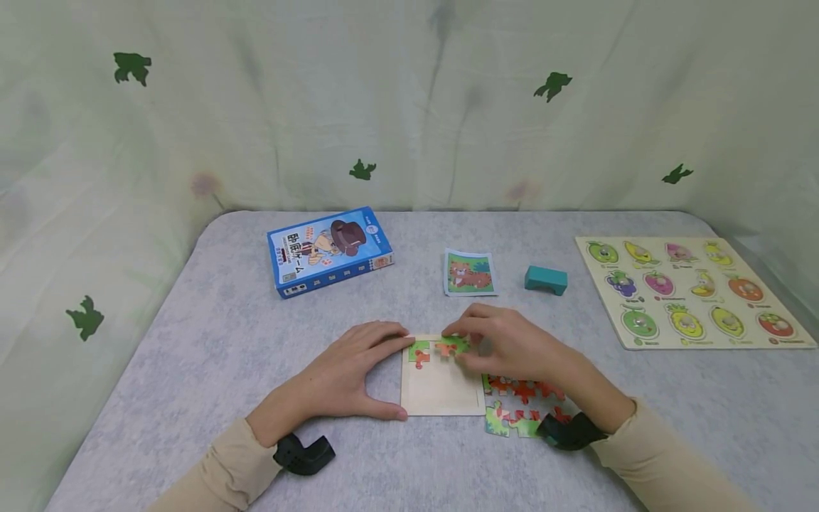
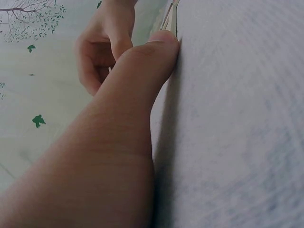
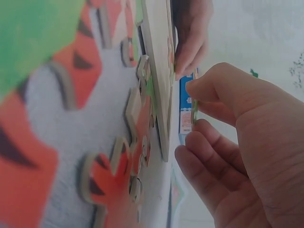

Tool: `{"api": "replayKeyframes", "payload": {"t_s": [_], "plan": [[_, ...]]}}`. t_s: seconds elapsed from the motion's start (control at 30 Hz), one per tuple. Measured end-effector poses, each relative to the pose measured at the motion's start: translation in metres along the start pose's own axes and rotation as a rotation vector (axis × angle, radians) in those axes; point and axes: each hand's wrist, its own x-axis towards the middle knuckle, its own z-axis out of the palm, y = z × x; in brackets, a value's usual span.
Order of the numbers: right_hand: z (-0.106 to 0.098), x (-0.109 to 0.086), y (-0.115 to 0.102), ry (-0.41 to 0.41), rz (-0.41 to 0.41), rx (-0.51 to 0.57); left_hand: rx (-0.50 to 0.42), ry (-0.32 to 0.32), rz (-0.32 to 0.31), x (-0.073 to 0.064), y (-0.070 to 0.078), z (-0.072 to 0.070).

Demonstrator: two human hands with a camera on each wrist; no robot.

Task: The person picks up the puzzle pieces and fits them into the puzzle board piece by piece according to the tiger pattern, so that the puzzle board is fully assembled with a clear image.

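Observation:
A wooden puzzle tray (image 1: 441, 391) lies flat on the table, with a green-and-orange puzzle piece (image 1: 419, 353) set in its far left corner. My left hand (image 1: 348, 370) spans the tray's left side, its index finger touching the far corner and its thumb the near one. Over the tray's far edge my right hand (image 1: 512, 345) pinches another green-and-orange puzzle piece (image 1: 450, 346); the right wrist view shows this piece (image 3: 194, 111) edge-on between thumb and fingers, above the tray. Loose tiger-striped pieces (image 1: 525, 390) lie right of the tray, partly hidden beneath the right arm.
Beyond the tray lie a tiger picture card (image 1: 470, 274) and a teal block (image 1: 546, 279). A blue game box (image 1: 329, 249) sits at the back left. The fruit puzzle board (image 1: 697, 291) occupies the right side. Printed cloth (image 1: 409, 85) hangs behind the table.

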Motion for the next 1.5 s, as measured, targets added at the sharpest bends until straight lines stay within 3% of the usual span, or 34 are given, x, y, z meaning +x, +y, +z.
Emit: {"api": "replayKeyframes", "payload": {"t_s": [1.5], "plan": [[0.011,0.007,0.0,-0.018,-0.055,-0.021,0.004,0.021,0.014,0.0,-0.001,0.002]]}}
